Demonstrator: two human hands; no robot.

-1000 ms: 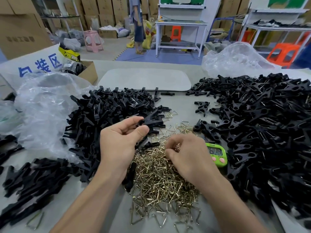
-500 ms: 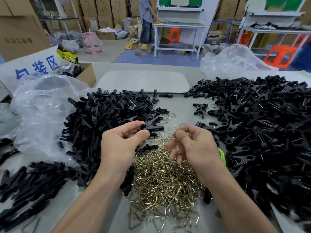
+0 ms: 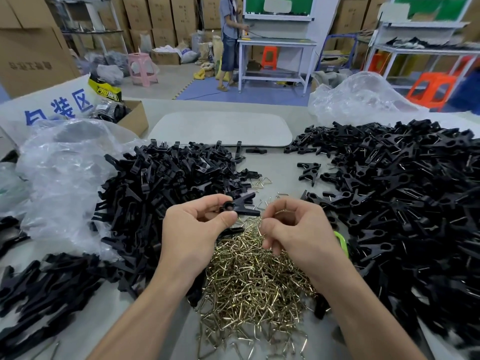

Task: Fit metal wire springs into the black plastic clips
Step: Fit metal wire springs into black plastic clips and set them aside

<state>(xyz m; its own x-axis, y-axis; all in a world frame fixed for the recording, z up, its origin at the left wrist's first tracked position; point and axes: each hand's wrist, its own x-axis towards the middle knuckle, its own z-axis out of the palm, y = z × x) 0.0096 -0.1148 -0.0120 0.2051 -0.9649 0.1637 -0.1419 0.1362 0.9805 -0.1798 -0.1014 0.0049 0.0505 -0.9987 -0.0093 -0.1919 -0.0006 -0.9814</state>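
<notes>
My left hand (image 3: 193, 229) pinches a black plastic clip (image 3: 240, 205) between thumb and fingers, its jaws pointing right. Just to its right, my right hand (image 3: 296, 229) has its fingers curled around a small brass-coloured wire spring (image 3: 281, 211), mostly hidden by the fingers. Both hands hover above a heap of loose wire springs (image 3: 254, 276) on the grey table. A pile of black clips (image 3: 161, 188) lies on the left, and a larger pile of black clips (image 3: 405, 193) with wires showing spreads over the right.
Crumpled clear plastic bags (image 3: 62, 172) lie at the left and a clear bag (image 3: 358, 100) at the back right. A green timer (image 3: 341, 240) peeks out behind my right wrist. A grey oval pad (image 3: 220, 128) and a cardboard box (image 3: 132, 118) sit further back. A person stands at a far workbench.
My right hand has lifted off the spring heap with a spring and moved up toward the clip. My left hand has raised the clip slightly and turned it toward the right hand.
</notes>
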